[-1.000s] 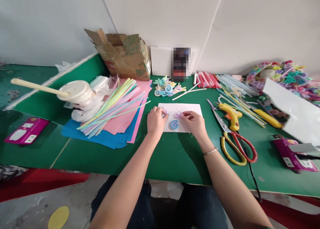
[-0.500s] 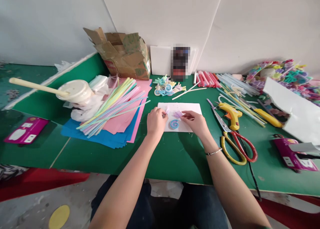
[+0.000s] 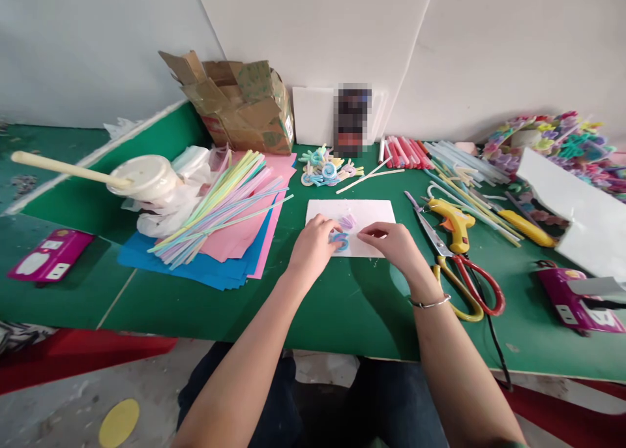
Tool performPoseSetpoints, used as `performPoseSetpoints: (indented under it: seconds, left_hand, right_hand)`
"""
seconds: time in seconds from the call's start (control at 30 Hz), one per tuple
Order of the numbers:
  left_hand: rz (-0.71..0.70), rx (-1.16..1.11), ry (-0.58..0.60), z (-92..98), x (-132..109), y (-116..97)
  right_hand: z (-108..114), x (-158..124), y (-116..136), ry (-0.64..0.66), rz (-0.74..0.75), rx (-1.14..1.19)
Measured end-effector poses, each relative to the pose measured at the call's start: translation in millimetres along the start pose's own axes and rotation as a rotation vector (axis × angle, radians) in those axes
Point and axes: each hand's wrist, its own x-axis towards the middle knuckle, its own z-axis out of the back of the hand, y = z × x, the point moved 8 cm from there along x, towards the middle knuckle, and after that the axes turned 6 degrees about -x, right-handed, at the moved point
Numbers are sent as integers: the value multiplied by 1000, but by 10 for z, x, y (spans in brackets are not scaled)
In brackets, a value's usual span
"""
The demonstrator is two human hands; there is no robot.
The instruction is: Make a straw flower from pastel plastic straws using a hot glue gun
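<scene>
My left hand (image 3: 315, 246) is closed, its fingertips pinching a blue-and-purple spiral (image 3: 341, 240) of fuzzy pipe cleaner over the white board (image 3: 317, 208). Just beyond the spiral, a small lilac bundle of pipe cleaner pieces (image 3: 348, 222) lies on the board. My right hand (image 3: 394, 244) hovers at the board's right side with thumb and forefinger together. Whether anything sits between those fingertips is too small to see. A bracelet (image 3: 430, 302) circles my right wrist.
Large scissors (image 3: 443, 255) and a yellow glue gun (image 3: 452, 221) lie to the right. Pastel pipe cleaners (image 3: 220, 207) rest on coloured sheets at the left, near a lidded tub (image 3: 141, 177). Finished twisted pieces (image 3: 327, 169) are heaped behind the board; a cardboard box (image 3: 244, 112) stands farther back.
My left hand has moved right and toward me, onto the spiral, which was lying on the board. My right hand has let go of the lilac bundle and drawn back to the right.
</scene>
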Motion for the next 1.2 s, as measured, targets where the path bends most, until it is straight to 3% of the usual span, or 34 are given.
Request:
performPoseSetpoints:
  seconds: [0.13, 0.3, 0.63, 0.8, 1.2]
  left_hand:
    - [-22, 23, 62, -71, -13, 10]
    - [-19, 89, 72, -98, -39, 11]
    - [-9, 13, 127, -118, -17, 102]
    - [-87, 7, 131, -115, -21, 55]
    - [-102, 91, 138, -139, -44, 13]
  right_hand:
    - [-154, -38, 67, 90, 50, -7]
    - [-256, -73, 68, 78, 72, -95]
    - [-276, -90, 66, 70, 76, -108]
    - [-258, -83, 75, 47, 86, -92]
    - [-261, -80, 62, 27, 95, -121]
